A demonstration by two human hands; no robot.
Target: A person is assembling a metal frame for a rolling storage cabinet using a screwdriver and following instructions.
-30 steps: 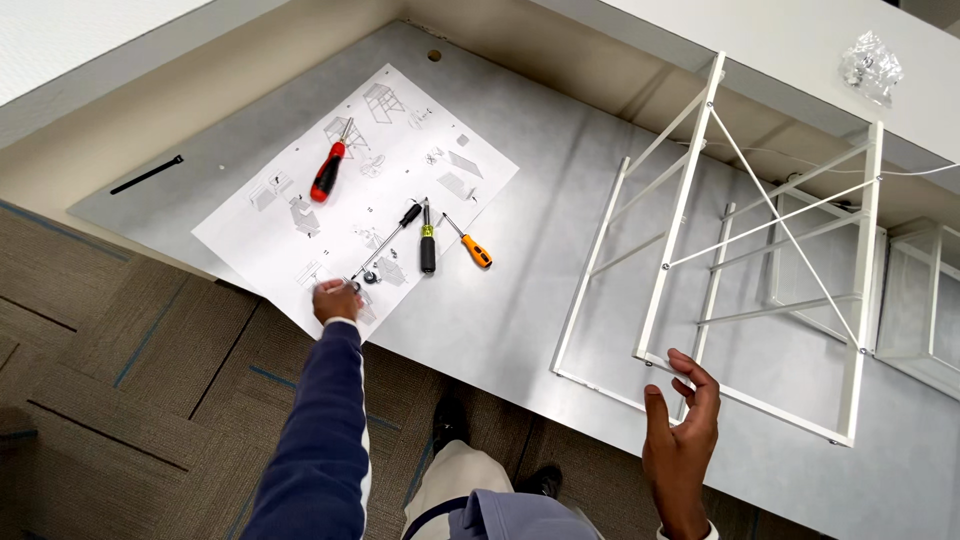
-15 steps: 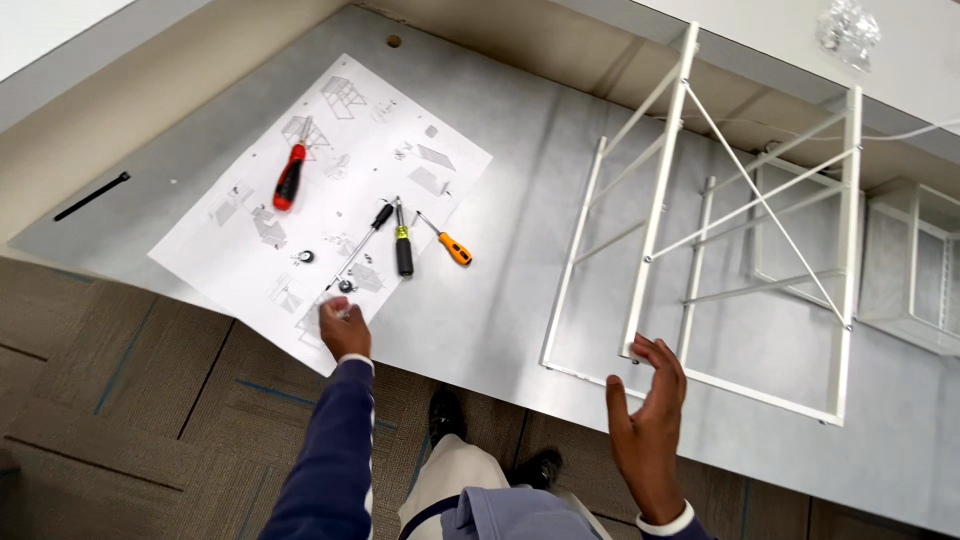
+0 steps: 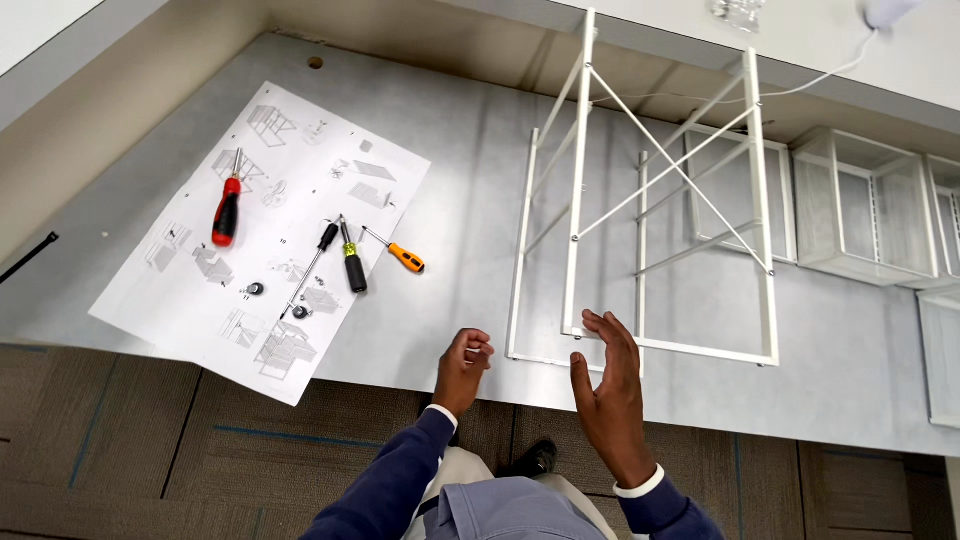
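The white wire frame (image 3: 650, 210) is standing on the grey surface (image 3: 470, 210), near its front edge. The right hand (image 3: 610, 385) is hovering open just before the frame's lower rail, fingers spread, gripping nothing. The left hand (image 3: 463, 365) is curling loosely, empty. Screwdrivers (image 3: 350, 262) are lying on the instruction sheet (image 3: 265, 235) to the left, likely kept within reach.

The sheet's (image 3: 270, 235) printed diagrams are too small to read. The two small fittings (image 3: 255, 289) on it cannot be identified. The right-hand wire basket (image 3: 940, 350) is cut off by the picture's edge. The clear object (image 3: 740, 12) at the top edge is cropped.
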